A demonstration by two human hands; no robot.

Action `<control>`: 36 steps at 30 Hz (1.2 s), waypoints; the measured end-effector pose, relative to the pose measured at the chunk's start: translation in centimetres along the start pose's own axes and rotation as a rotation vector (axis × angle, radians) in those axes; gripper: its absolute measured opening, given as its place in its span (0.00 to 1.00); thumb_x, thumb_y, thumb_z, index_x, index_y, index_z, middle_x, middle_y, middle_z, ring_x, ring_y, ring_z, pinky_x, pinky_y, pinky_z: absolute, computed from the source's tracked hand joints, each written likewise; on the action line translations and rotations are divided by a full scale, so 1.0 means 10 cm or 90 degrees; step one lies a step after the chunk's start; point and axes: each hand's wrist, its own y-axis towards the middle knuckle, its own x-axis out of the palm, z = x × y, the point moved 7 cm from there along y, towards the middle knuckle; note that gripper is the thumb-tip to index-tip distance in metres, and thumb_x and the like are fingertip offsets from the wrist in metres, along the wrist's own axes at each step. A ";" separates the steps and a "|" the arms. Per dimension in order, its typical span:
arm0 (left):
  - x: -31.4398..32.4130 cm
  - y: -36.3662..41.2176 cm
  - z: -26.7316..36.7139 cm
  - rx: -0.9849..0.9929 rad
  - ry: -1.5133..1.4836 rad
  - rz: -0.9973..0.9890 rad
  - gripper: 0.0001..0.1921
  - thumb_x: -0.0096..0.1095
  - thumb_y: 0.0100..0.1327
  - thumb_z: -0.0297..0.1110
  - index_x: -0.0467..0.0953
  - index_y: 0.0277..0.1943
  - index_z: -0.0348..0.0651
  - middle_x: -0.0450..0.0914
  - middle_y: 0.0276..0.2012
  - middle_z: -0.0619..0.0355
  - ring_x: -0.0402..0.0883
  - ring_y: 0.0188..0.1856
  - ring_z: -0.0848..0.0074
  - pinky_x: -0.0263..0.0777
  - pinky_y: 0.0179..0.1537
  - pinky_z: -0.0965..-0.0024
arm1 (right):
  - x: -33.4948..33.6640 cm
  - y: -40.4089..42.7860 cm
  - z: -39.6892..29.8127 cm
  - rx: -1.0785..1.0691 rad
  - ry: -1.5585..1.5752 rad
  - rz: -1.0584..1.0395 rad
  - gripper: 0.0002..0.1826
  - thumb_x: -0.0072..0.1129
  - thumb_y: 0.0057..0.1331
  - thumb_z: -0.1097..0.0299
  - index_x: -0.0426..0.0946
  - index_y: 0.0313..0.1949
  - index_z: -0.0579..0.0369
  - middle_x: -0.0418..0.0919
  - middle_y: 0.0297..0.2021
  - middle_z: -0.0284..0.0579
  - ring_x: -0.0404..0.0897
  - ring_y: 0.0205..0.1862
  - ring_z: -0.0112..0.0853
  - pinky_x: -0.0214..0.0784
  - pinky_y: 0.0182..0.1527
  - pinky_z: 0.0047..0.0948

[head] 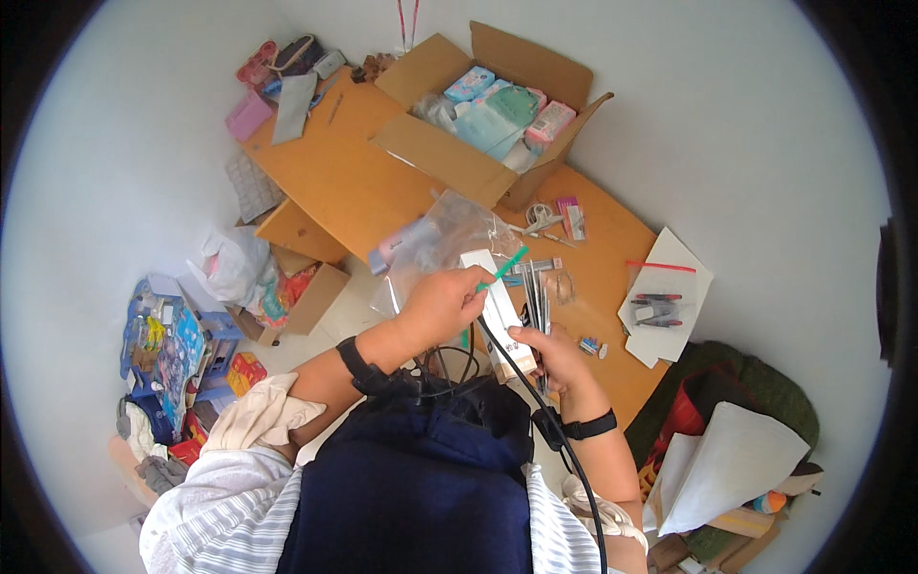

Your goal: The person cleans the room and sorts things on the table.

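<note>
My left hand (453, 301) pinches the green closure strip (513, 262) of a clear plastic bag (466, 219). The bag spreads out ahead of that hand, over the table edge and a pink and blue cylindrical item (403, 244). In my right hand (563, 356) is a narrow white carton (495, 305), which bears writing and stands tilted, with my thumb on its lower side. The same hand also grips a bundle of several slim silvery strips (536, 290) beside the carton. What the strips are, I cannot tell.
Beyond my hands, an open cardboard box (445, 154) full of packets stands on the wooden table (337, 172). Small items lie right of the bundle, including a white clip (541, 219). A red-topped zip bag of pens (660, 298) rests on white sheets. A black cable (531, 387) crosses my right forearm.
</note>
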 end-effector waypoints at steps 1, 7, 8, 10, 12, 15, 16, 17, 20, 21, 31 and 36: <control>-0.02 0.02 0.01 0.003 -0.020 0.025 0.12 0.58 0.56 0.28 0.76 0.44 0.43 0.75 0.21 0.52 0.74 0.20 0.68 0.67 0.24 0.70 | 0.01 -0.02 -0.03 -0.004 -0.011 0.002 0.13 0.64 0.55 0.61 0.74 0.26 0.57 0.70 0.13 0.33 0.61 0.09 0.18 0.49 0.12 0.19; -0.47 0.04 -0.40 -0.140 0.036 0.117 0.13 0.57 0.56 0.26 0.74 0.46 0.40 0.72 0.19 0.58 0.73 0.21 0.76 0.68 0.26 0.73 | -0.65 -0.14 -0.07 -0.073 0.122 0.015 0.24 0.63 0.52 0.67 0.71 0.46 0.65 0.78 0.34 0.45 0.78 0.34 0.28 0.70 0.38 0.25; -0.51 0.02 -0.49 -0.175 0.007 0.113 0.13 0.57 0.56 0.25 0.74 0.46 0.39 0.70 0.18 0.60 0.72 0.21 0.79 0.67 0.26 0.75 | -0.75 -0.19 -0.17 -0.111 0.126 0.027 0.24 0.64 0.51 0.66 0.70 0.46 0.65 0.78 0.34 0.44 0.78 0.33 0.28 0.70 0.38 0.24; -0.59 0.00 -0.51 -0.168 0.038 0.143 0.13 0.59 0.53 0.27 0.75 0.43 0.38 0.70 0.17 0.55 0.71 0.20 0.71 0.66 0.25 0.71 | -1.26 -0.22 -0.16 -0.199 0.170 0.085 0.26 0.64 0.51 0.66 0.69 0.47 0.65 0.77 0.34 0.44 0.78 0.35 0.29 0.70 0.40 0.24; -0.63 -0.09 -0.68 -0.171 0.036 0.135 0.13 0.57 0.55 0.24 0.74 0.44 0.37 0.68 0.17 0.60 0.68 0.19 0.78 0.63 0.23 0.75 | -1.70 -0.25 -0.19 -0.219 0.174 0.178 0.28 0.65 0.50 0.66 0.67 0.49 0.65 0.77 0.33 0.43 0.78 0.33 0.30 0.71 0.37 0.26; -0.62 -0.14 -0.69 -0.193 -0.004 0.120 0.13 0.55 0.57 0.21 0.73 0.46 0.34 0.66 0.17 0.66 0.65 0.17 0.87 0.59 0.20 0.80 | -2.65 -0.26 -0.33 -0.158 -0.101 0.450 0.20 0.67 0.50 0.57 0.73 0.33 0.60 0.75 0.22 0.41 0.76 0.24 0.28 0.69 0.25 0.26; -0.61 -0.17 -0.69 -0.213 -0.042 0.112 0.13 0.55 0.57 0.21 0.72 0.47 0.34 0.66 0.18 0.67 0.64 0.17 0.88 0.59 0.19 0.81 | -2.86 -0.29 -0.43 -0.170 -0.164 0.584 0.20 0.66 0.51 0.56 0.75 0.29 0.63 0.77 0.23 0.43 0.77 0.26 0.30 0.70 0.28 0.30; -0.55 -0.14 -0.64 -0.197 -0.054 0.101 0.13 0.55 0.57 0.21 0.72 0.47 0.34 0.66 0.18 0.67 0.64 0.17 0.88 0.59 0.19 0.81 | -3.34 -0.33 -0.41 -0.326 -0.239 0.712 0.26 0.64 0.51 0.51 0.77 0.30 0.69 0.79 0.25 0.51 0.79 0.29 0.39 0.71 0.34 0.36; -0.51 -0.27 -0.76 -0.250 -0.094 0.104 0.14 0.55 0.58 0.21 0.71 0.48 0.33 0.65 0.18 0.68 0.64 0.17 0.89 0.58 0.19 0.83 | -3.60 -0.08 -0.49 -0.039 -0.502 0.938 0.34 0.61 0.50 0.44 0.77 0.34 0.73 0.80 0.31 0.60 0.80 0.35 0.49 0.70 0.41 0.40; -0.48 -0.28 -0.73 -0.258 -0.106 0.090 0.14 0.55 0.58 0.22 0.70 0.49 0.33 0.65 0.18 0.69 0.63 0.17 0.89 0.58 0.19 0.83 | -3.65 0.00 -0.50 -0.039 -0.503 0.940 0.34 0.61 0.50 0.44 0.77 0.34 0.73 0.80 0.31 0.60 0.80 0.35 0.49 0.70 0.41 0.40; -0.49 -0.11 -0.49 -0.118 0.081 0.113 0.15 0.60 0.56 0.27 0.73 0.47 0.36 0.69 0.19 0.61 0.69 0.20 0.81 0.64 0.23 0.77 | -2.25 0.45 -0.72 -0.319 -0.183 0.462 0.21 0.61 0.58 0.53 0.72 0.39 0.60 0.73 0.23 0.38 0.70 0.18 0.23 0.63 0.20 0.25; -0.27 0.03 -0.34 -0.143 -0.021 0.077 0.16 0.61 0.55 0.26 0.72 0.47 0.35 0.69 0.19 0.61 0.69 0.22 0.80 0.64 0.25 0.76 | -0.55 -0.03 -0.56 -0.212 -0.377 0.051 0.18 0.58 0.62 0.60 0.70 0.45 0.58 0.73 0.25 0.36 0.67 0.17 0.19 0.59 0.18 0.21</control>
